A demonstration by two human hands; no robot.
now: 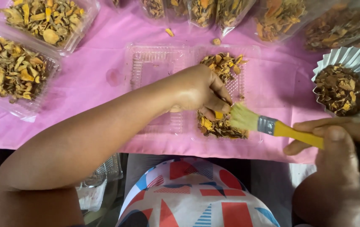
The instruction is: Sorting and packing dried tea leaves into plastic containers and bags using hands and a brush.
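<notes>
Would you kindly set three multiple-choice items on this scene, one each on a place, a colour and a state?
1. Where does the open clear hinged container lie?
A. on the pink cloth
B. on a wooden board
C. inside a bucket

2. What colour is the brush handle?
A. blue
B. yellow
C. black

3. What is the left hand doing?
A. resting flat and empty
B. pinching a small yellow piece at the bristles
C. gripping a knife

Answers: 1 A, pink cloth shows all around it. 2 B, the handle in the right hand is yellow. 3 B, its fingertips close on the piece beside the bristles.
</notes>
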